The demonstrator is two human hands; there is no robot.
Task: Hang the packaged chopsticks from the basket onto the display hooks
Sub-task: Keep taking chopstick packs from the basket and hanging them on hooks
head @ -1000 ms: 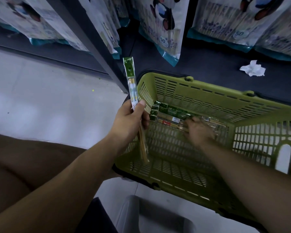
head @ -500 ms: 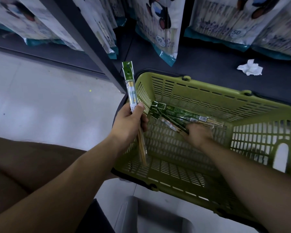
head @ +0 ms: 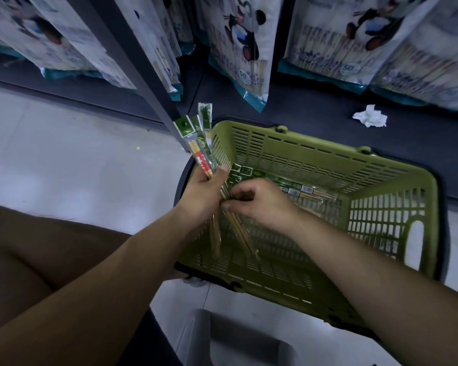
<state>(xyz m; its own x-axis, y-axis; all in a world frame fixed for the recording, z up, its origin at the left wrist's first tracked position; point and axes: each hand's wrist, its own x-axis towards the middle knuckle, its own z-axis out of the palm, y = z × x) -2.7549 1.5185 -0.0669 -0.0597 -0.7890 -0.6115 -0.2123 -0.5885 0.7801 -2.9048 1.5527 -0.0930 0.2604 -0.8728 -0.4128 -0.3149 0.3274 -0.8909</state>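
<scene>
I am gripping a fan of packaged chopsticks (head: 199,147) in my left hand (head: 200,198), fingers curled round them, above the left rim of the green basket (head: 315,159). Each pack is showing a clear sleeve, a green header card on top and pale wooden sticks; one is bearing a red band. My right hand (head: 259,204) is pinching their lower part, just beside the left. Loose packs (head: 280,182) are lying inside the basket along its far wall.

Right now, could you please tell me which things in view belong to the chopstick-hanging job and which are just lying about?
Job: green-topped clear chopstick packets gripped by the left hand; matching packets inside the slatted olive-green plastic basket.
Lying about: crumpled white tissue; hanging white panda-print bags.
</scene>
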